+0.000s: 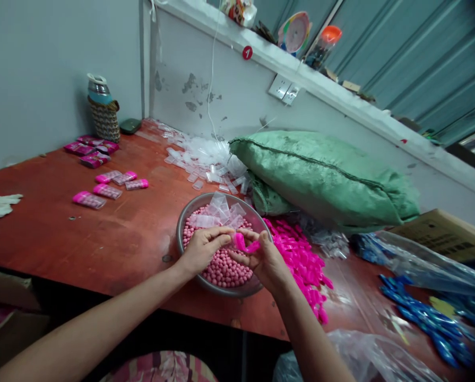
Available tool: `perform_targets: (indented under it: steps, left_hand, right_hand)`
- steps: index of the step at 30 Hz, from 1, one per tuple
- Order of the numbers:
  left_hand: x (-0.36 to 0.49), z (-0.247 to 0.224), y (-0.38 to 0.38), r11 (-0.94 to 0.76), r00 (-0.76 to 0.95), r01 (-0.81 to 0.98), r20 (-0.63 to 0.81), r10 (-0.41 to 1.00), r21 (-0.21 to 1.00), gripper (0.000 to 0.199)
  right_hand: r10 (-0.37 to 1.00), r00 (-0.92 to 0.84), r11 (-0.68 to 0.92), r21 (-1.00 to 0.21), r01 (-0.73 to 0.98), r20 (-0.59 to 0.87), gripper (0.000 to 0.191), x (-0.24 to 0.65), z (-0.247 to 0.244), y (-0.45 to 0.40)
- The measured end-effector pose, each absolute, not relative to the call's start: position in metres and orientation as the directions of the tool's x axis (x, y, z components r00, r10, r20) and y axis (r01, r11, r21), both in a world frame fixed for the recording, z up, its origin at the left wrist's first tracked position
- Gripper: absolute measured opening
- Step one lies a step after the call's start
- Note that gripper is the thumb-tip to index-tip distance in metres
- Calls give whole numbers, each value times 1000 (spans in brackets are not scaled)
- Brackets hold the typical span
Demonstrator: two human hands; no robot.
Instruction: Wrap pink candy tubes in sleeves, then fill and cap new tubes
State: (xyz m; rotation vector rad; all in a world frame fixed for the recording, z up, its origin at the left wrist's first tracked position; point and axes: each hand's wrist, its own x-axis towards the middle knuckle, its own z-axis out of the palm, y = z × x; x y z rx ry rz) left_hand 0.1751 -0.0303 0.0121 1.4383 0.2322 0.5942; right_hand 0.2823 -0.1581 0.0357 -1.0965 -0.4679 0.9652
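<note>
Over the metal bowl (180, 249), my left hand (203, 249) pinches a small clear plastic container (233, 242), mostly hidden by the fingers. My right hand (268, 261) is closed on a bright pink plastic cap (242, 243), held against the container's end; I cannot tell whether it is pressed on. Round pink balls (225, 271) fill the bowl, and several clear empty containers (220, 208) lie on top of them. Right of the bowl, by my right hand, spreads a heap of pink caps (296, 254).
Filled pink-capped containers (89, 200) and pink packets (95, 159) lie at left, near a bottle in a woven sleeve (104, 116). Behind the bowl are loose clear containers (209, 159) and a green sack (320, 180). Blue packets (424, 313) and a cardboard box (440, 233) stand right.
</note>
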Motion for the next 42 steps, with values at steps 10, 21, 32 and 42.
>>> perform_targets:
  steps: [10,21,32,42]
  left_hand:
    - [171,14,-34,63,820,-305,228,525,950,20]
    - [169,11,-38,-38,740,-313,269,617,949,19]
    - [173,14,-34,65,741,-261,157,652,963,26]
    - [169,21,-21,56,665,-292,161,729,955,29]
  right_hand:
    - [901,408,124,-813,-568,-148,43,265,26,-154]
    - [809,542,198,-764,-614,-227,20,250,25,-132]
    - [882,386,-22,-841,-540,-271,59,272,32,-133]
    - [762,633,-235,-969,78,-135,51,302,38,-156]
